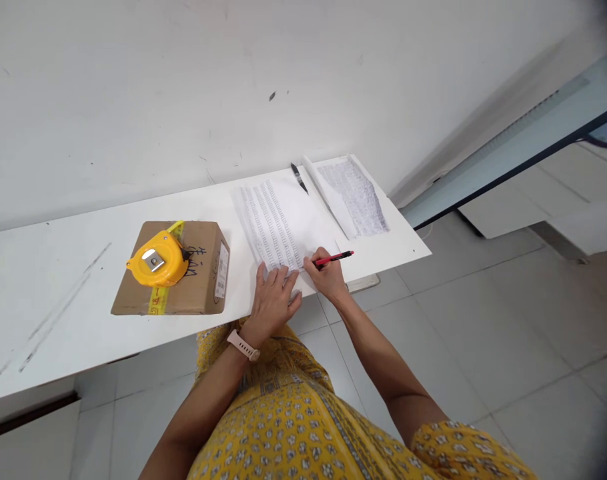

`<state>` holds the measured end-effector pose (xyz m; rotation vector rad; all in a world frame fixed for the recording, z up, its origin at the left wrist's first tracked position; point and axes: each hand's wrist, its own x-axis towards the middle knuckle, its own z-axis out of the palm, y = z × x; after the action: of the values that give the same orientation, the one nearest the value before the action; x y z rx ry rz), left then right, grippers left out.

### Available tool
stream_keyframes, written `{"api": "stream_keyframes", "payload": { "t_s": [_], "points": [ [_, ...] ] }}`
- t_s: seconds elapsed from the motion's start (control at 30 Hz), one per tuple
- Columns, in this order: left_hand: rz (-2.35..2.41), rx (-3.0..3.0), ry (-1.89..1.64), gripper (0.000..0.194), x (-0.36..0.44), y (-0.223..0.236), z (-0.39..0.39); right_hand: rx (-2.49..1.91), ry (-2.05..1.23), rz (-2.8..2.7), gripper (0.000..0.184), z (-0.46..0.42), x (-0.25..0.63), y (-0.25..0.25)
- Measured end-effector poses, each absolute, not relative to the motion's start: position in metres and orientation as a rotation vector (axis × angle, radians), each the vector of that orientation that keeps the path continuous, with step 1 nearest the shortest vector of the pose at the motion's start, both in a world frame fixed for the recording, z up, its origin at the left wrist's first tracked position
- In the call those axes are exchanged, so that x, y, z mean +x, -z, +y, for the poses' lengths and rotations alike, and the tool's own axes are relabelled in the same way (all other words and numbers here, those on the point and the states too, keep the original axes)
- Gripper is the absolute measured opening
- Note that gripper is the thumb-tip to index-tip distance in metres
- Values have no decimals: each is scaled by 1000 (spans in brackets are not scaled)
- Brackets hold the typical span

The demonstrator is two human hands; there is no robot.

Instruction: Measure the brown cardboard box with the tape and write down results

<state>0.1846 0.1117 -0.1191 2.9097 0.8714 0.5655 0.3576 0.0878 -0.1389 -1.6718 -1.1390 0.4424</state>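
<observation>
A red and black pen (pixel 337 257) is gripped in my right hand (pixel 325 272), its tip hidden near the lower right of a paper sheet (pixel 313 223). Columns of small handwritten marks cover the sheet's left and middle. My left hand (pixel 276 293) lies flat on the sheet's lower edge, fingers stretched out and holding nothing. To the right rests another page (pixel 352 199), densely filled with writing, its left edge curled up. A black pen (pixel 299 179) lies at the top between the two.
Left of the sheet, a taped cardboard box (pixel 198 293) carries a yellow tape measure (pixel 166 263) on top. The white table (pixel 58 267) runs along the wall (pixel 133 100). A glass panel (pixel 508 147) stands off to the right above the tiled floor (pixel 458 333).
</observation>
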Motion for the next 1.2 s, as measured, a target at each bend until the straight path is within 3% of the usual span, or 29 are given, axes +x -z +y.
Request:
{"api": "stream_keyframes", "payload": {
  "t_s": [1.2],
  "points": [
    [874, 2908, -562, 41, 184, 118, 111, -1648, -423, -1095, 29, 88, 358, 143]
  ]
}}
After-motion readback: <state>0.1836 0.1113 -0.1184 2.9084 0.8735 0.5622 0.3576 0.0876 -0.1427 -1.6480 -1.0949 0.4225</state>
